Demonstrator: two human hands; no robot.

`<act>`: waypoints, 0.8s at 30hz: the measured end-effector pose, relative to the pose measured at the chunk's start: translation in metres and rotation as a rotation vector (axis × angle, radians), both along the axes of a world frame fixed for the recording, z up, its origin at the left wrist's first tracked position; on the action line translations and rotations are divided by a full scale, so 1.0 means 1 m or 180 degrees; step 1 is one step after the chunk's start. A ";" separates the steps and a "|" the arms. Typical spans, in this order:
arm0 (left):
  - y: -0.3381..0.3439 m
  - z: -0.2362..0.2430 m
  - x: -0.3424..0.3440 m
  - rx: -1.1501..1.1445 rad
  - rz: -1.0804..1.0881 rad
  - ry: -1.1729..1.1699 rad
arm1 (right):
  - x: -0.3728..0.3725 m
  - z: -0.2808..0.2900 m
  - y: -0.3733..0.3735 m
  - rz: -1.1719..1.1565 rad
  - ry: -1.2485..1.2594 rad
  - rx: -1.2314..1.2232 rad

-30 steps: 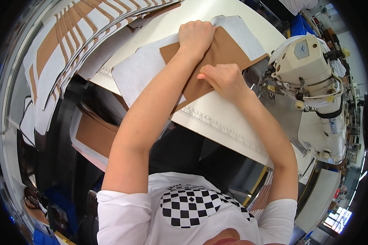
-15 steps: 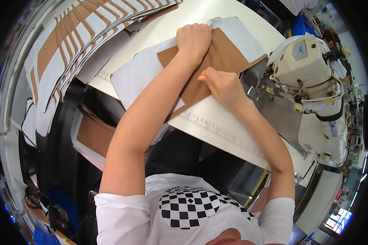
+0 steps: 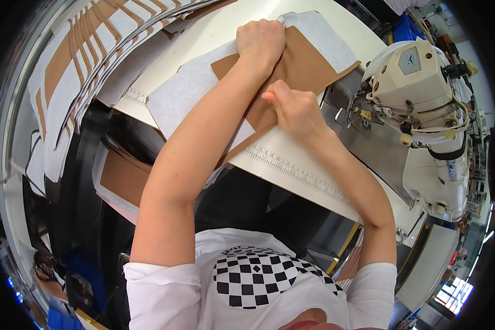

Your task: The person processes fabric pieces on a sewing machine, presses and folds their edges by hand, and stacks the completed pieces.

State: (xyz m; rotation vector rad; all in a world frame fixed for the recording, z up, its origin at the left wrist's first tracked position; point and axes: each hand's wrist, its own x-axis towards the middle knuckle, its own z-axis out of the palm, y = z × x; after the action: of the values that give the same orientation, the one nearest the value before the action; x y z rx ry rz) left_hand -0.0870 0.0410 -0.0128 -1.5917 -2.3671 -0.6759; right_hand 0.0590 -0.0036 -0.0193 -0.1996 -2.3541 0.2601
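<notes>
The white worktop point(image 3: 217, 38) stretches out in front of me, the biggest thing here. On the far left is a thick, layered stack point(image 3: 66, 82) of brown and white pieces, fanned so their edges show. To the right sits the cream sewing machine point(image 3: 407, 82), its head just beside my work. White material point(image 3: 190, 93) lies on the worktop between stack and machine, showing left of the brown panel point(image 3: 308, 58) and again on its far side. That panel lies over the white, running slantwise, its right corner close to the machine. My left hand point(image 3: 261, 45) is balled into a fist on the panel's far part; my right hand point(image 3: 298, 110), nearer, is curled closed over its near right edge. I can't tell whether either pinches anything. A ruler scale point(image 3: 291, 162) runs along the near edge.
</notes>
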 end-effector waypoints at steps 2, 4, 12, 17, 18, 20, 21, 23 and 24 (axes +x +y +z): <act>0.000 -0.004 -0.002 0.0103 0.0009 0.0033 | 0.009 0.002 -0.006 -0.0016 0.0054 -0.0012; 0.002 -0.005 -0.012 0.0253 0.0072 0.0101 | 0.029 0.007 -0.016 0.0647 -0.0397 -0.0137; -0.019 -0.005 0.002 0.0099 0.0032 0.0015 | 0.079 0.038 0.006 -0.0005 -0.0684 -0.1059; -0.017 -0.007 0.005 0.0193 0.0039 0.0049 | 0.057 0.045 0.012 0.0651 -0.1157 -0.0891; -0.017 -0.007 0.005 0.0206 0.0015 0.0050 | 0.053 0.050 0.013 0.0667 -0.1157 -0.0888; -0.017 -0.009 0.004 0.0215 0.0002 0.0047 | 0.045 0.058 0.015 0.0862 -0.1999 -0.1607; -0.017 -0.009 0.003 0.0195 0.0012 0.0041 | 0.042 0.061 0.016 0.0871 -0.2006 -0.1608; -0.018 -0.008 0.003 0.0170 0.0027 0.0011 | 0.039 0.064 0.017 0.1018 -0.2100 -0.1479; -0.018 -0.007 0.003 0.0144 0.0009 -0.0004 | 0.040 0.063 0.018 0.1018 -0.2123 -0.1487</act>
State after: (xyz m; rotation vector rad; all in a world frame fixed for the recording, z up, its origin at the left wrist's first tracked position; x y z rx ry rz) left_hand -0.0840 0.0230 -0.0196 -1.5695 -2.3374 -0.7248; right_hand 0.0985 0.0149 0.0440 -0.1420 -2.9446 1.0390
